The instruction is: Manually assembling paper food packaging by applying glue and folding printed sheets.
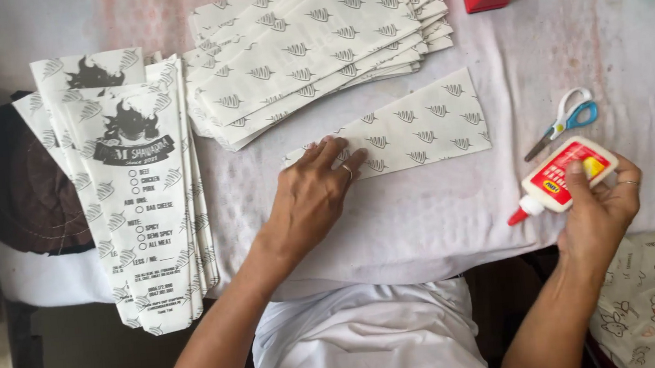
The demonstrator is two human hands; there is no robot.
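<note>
Left hand point(309, 197) lies open, flat on the paper strip point(402, 132); right hand point(600, 211) grips the glue bottle point(560, 178). Best pinned firmly, nozzle kept along the edge.

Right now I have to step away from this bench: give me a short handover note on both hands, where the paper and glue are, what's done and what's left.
Left hand: flat, pressing the near end of a single patterned paper piece on the white cloth.
Right hand: holding a white glue bottle, red tip pointing left, off the paper.
Scissors lie just beyond the bottle.
Unglued pieces: fanned stack at the far side.
Done: printed paper bags piled at left.
Left: no glue visible on the held piece yet; the far stack looks untouched.
</note>
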